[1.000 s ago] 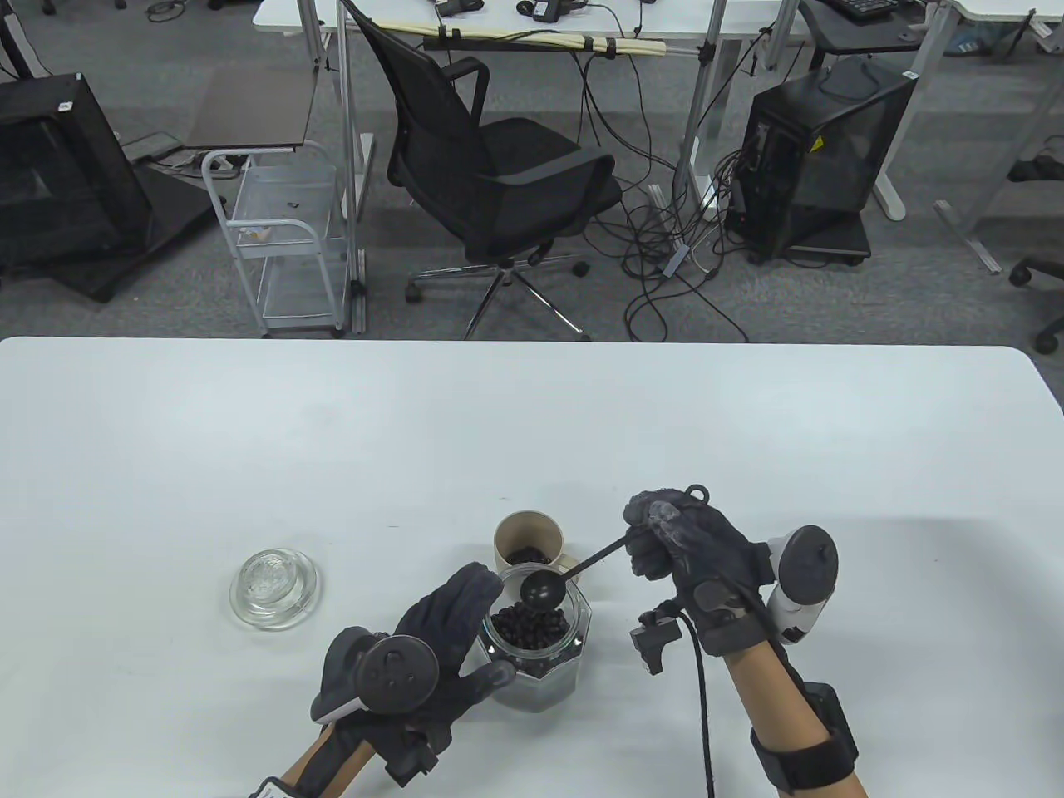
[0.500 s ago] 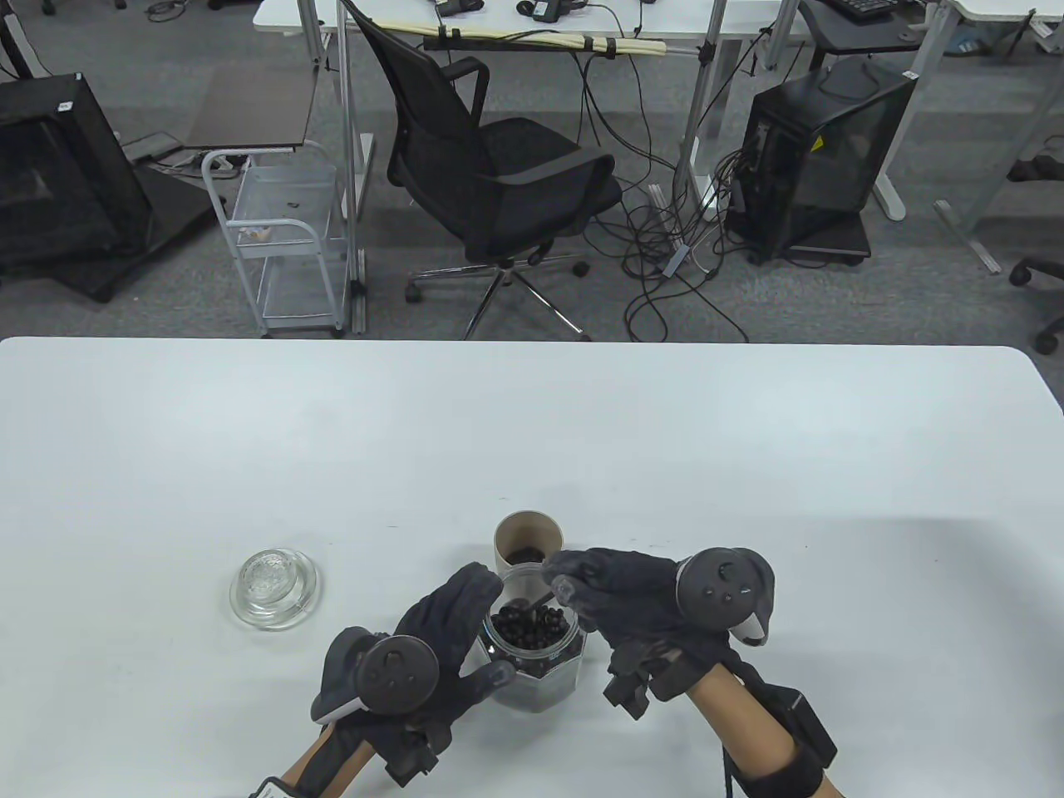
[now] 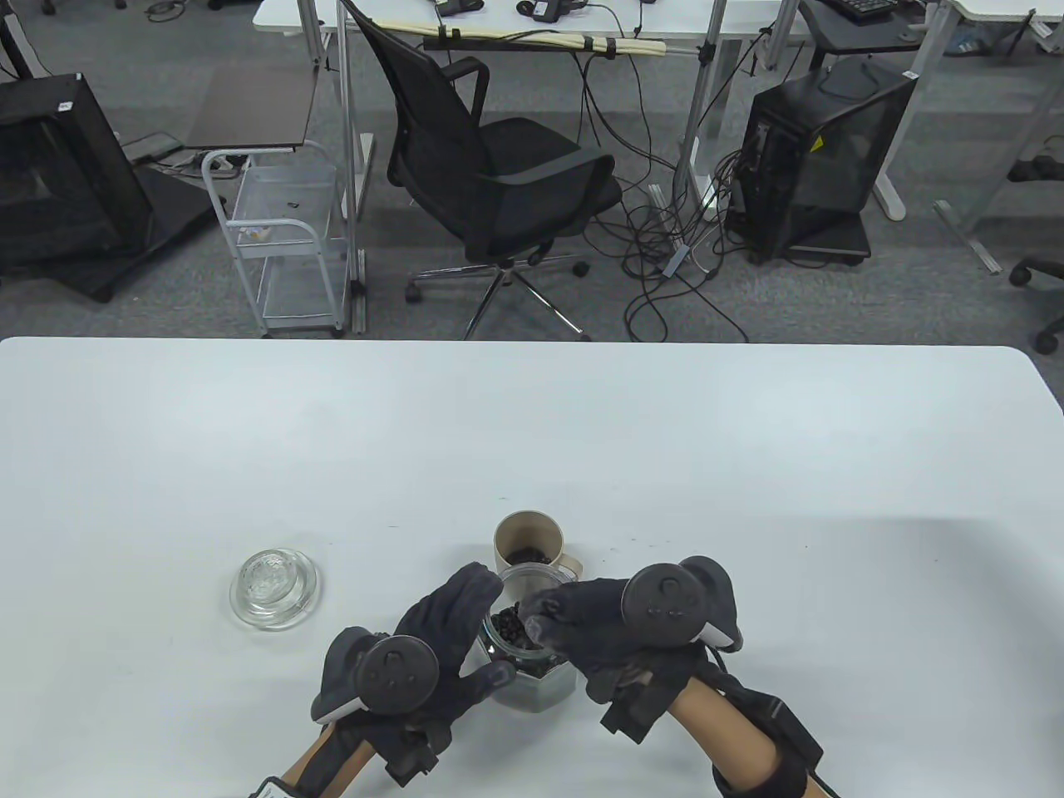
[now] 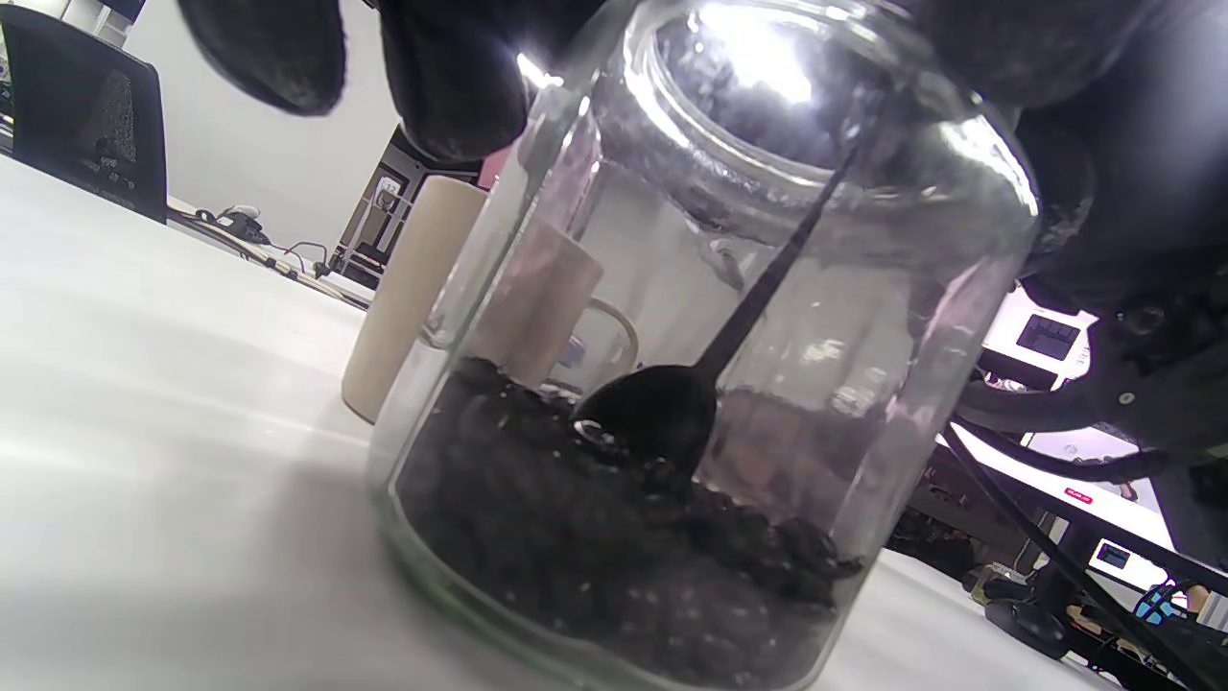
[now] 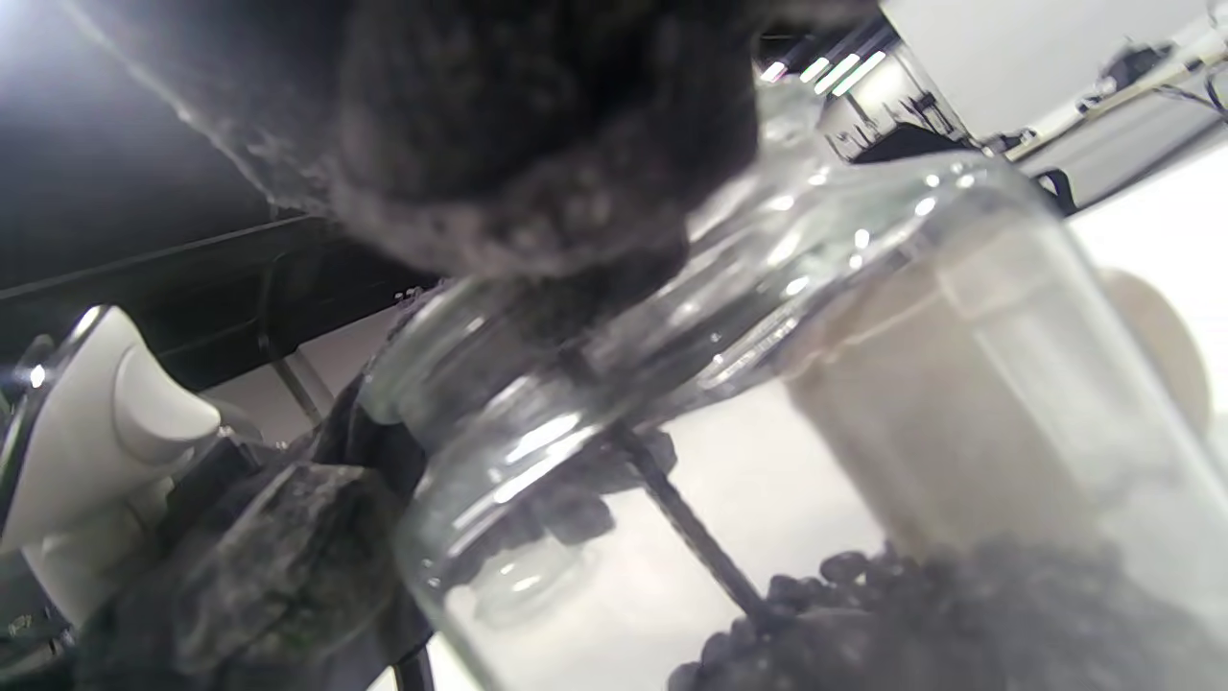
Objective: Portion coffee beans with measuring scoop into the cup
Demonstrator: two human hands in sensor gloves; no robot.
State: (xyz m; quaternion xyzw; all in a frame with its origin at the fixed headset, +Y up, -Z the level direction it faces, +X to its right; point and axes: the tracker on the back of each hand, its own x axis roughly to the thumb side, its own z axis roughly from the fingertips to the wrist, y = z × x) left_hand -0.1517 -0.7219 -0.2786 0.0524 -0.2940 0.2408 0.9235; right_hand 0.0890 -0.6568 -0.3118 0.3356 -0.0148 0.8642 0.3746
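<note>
Two gloved hands meet at a glass jar [image 3: 532,665] of coffee beans [image 4: 614,557] near the table's [image 3: 532,432] front edge. The left hand [image 3: 432,657] curls its fingers round the jar wall; the right hand [image 3: 598,632], above the mouth, pinches the black measuring scoop [image 4: 662,408], whose bowl sits in the beans. Just behind the jar stands a beige cup [image 3: 529,544] holding some beans. Left of the jar lies a glass lid [image 3: 273,588].

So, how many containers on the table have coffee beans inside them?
2. The glass jar, gripped by the left hand, and the beige cup just behind it. The glass lid at left holds none.
</note>
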